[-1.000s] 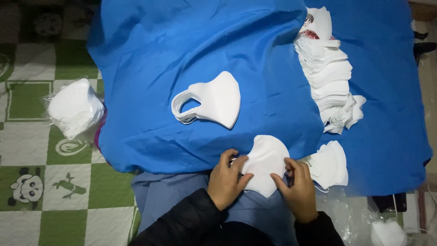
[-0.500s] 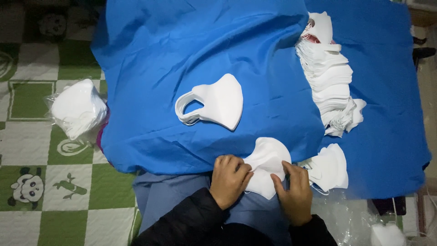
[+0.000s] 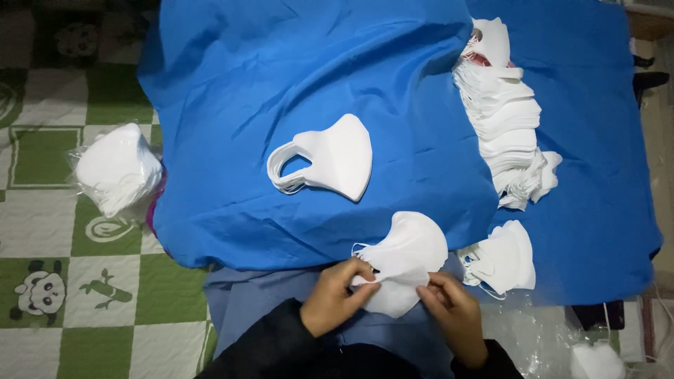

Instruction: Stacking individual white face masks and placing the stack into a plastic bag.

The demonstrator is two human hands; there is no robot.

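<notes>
Both hands are pinching one white mask (image 3: 407,256) at the cloth's (image 3: 281,84) near edge, the left hand (image 3: 335,300) gripping its left side and the right hand (image 3: 453,316) its lower edge. The step looks like folding or straightening it. Adding it to the small stack (image 3: 330,158) mid-cloth would call for aligned edges.

Compared with a second ago, the white mask (image 3: 406,260) sits a little differently in the hands. The left hand (image 3: 337,298) now pinches its lower left edge with fingertips drawn together, where before it lay flatter over that side. The right hand (image 3: 453,312) has slid down from the mask's right edge to its lower right corner, so more of the mask's upper curve shows uncovered.
</notes>
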